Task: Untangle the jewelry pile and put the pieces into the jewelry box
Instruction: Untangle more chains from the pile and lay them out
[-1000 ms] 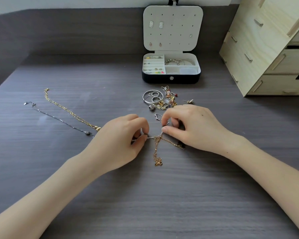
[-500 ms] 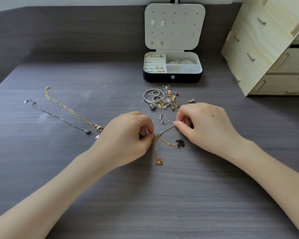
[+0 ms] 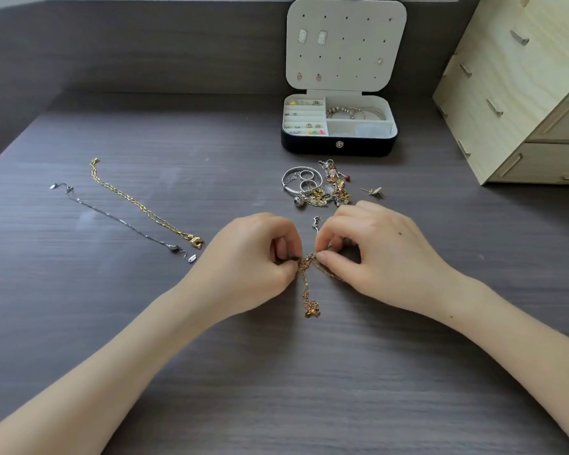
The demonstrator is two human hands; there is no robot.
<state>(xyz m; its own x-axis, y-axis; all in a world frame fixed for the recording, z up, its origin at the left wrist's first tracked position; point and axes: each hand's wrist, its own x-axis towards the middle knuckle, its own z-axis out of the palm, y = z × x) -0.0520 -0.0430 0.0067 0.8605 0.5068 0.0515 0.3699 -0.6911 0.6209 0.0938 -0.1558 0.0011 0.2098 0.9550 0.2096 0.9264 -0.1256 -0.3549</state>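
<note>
Grips pinching — left hand (image 3: 250,259) and right hand (image 3: 376,254) both nip the tangled gold chain (image 3: 305,284)

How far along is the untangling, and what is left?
Partly done. The jewelry box is open and already holds bangles and earrings; a gold chain and a silver chain lie straightened on the table, not yet boxed. The left hand and right hand pinch a tangled chain at its knot. A mixed pile before the box is left.
</note>
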